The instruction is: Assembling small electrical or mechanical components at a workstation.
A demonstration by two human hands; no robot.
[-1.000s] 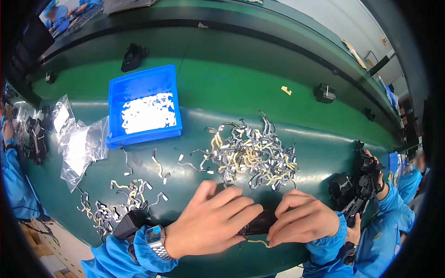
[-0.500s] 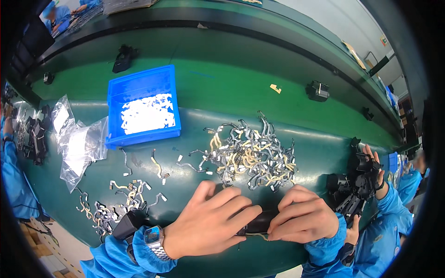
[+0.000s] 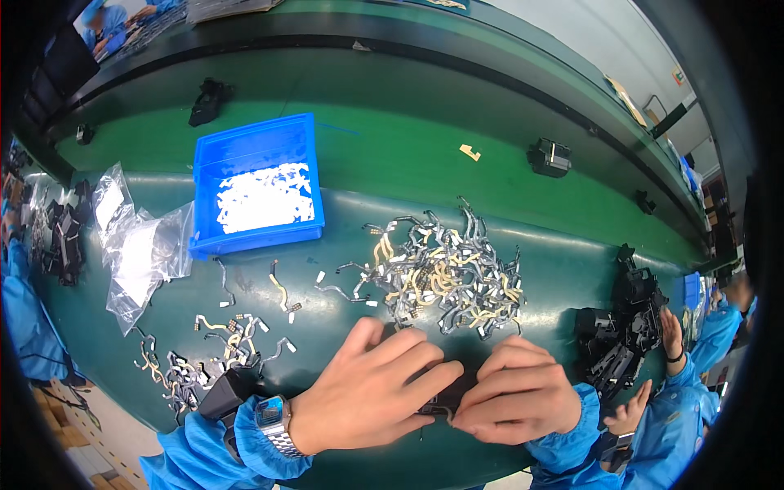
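My left hand (image 3: 380, 392), with a metal wristwatch (image 3: 272, 415) at its cuff, is closed on a dark plastic part (image 3: 447, 398), mostly hidden by my fingers. At that part's near side, my right hand (image 3: 518, 396) pinches a thin pale cable (image 3: 446, 412) between thumb and fingertips. The two hands are close together over the near part of the green bench. Just beyond them lies a tangled pile of short cables (image 3: 441, 273), yellow and grey with white connectors.
A blue bin (image 3: 257, 243) holds many small white pieces. Clear plastic bags (image 3: 147, 257) lie left of it. A smaller cable heap (image 3: 184, 376) sits near my left sleeve, beside a black block (image 3: 224, 394). Black parts (image 3: 625, 327) are heaped at right, near a co-worker's hands (image 3: 671, 333).
My right hand has moved slightly left, closer to my left hand, with the cable still pinched. The co-worker's hands at right have come away from the black parts.
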